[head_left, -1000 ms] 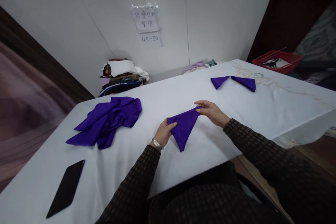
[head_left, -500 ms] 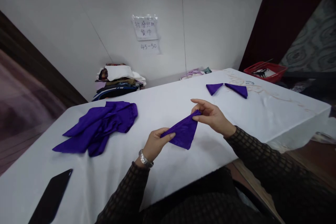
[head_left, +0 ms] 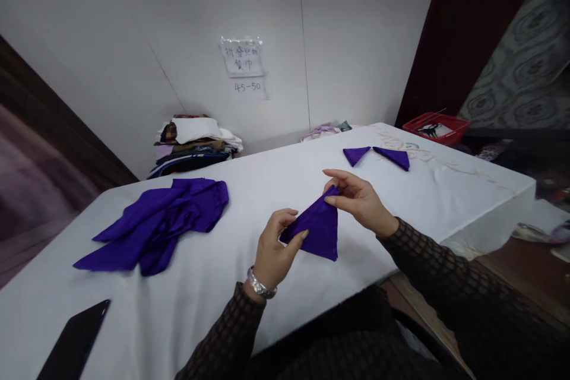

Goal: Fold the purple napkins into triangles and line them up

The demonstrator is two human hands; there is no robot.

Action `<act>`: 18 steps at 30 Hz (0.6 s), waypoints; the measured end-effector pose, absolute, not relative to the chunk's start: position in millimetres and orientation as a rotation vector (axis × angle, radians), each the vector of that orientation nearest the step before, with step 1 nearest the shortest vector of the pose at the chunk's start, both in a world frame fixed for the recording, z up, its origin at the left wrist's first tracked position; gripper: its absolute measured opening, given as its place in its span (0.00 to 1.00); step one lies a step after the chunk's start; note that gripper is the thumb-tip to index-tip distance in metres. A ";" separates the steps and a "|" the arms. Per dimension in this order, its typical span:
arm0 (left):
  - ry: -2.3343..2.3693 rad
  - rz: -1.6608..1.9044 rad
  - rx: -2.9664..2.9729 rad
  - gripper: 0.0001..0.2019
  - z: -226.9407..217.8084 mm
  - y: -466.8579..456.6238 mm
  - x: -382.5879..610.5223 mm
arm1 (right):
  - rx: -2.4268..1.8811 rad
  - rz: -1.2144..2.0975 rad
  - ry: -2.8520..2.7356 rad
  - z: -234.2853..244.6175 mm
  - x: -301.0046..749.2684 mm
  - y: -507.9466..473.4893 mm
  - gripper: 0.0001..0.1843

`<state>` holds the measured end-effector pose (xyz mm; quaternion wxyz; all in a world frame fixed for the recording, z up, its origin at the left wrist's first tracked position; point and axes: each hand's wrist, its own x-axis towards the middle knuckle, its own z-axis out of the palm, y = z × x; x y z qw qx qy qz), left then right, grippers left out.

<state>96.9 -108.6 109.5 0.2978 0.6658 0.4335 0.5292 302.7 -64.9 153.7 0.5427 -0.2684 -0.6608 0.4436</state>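
A purple napkin (head_left: 319, 228) folded into a triangle hangs between both hands just above the white table (head_left: 267, 184). My left hand (head_left: 276, 247), with a silver watch at the wrist, pinches its lower left corner. My right hand (head_left: 356, 200) pinches its upper corner, fingers pressed together. A loose pile of purple napkins (head_left: 160, 221) lies on the table to the left. Two folded purple triangles (head_left: 376, 155) lie further back on the right.
A black phone (head_left: 73, 343) lies near the table's front left edge. A stack of folded clothes (head_left: 196, 142) sits by the wall behind the table. A red basket (head_left: 434, 128) stands at the far right. A paper note (head_left: 243, 58) is stuck on the wall.
Both hands have turned and lifted the folded napkin; its point, earlier hanging toward me, now swings right. The view has shifted to the right.
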 end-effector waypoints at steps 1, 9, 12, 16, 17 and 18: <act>1.152 1.436 1.777 0.10 109.5 -109.2 99.1 | -0.647 1.045 -1.553 153.1 303.0 -65.2 0.25; 1.182 1.352 1.852 0.08 114.3 -106.7 101.4 | -0.636 1.070 -1.487 150.0 303.7 -66.1 0.24; 1.194 1.312 1.739 0.10 109.5 -106.4 100.2 | -0.626 1.097 -1.471 148.7 303.2 -64.6 0.23; 1.236 1.292 1.562 0.09 100.3 -105.9 99.0 | -0.655 1.139 -1.463 144.6 302.7 -61.6 0.23; 1.224 1.281 1.538 0.10 99.8 -105.4 99.1 | -0.667 1.150 -1.467 143.6 302.4 -61.3 0.23; 1.203 1.257 1.530 0.13 100.5 -104.7 99.5 | -0.680 1.162 -1.472 142.6 301.8 -61.4 0.23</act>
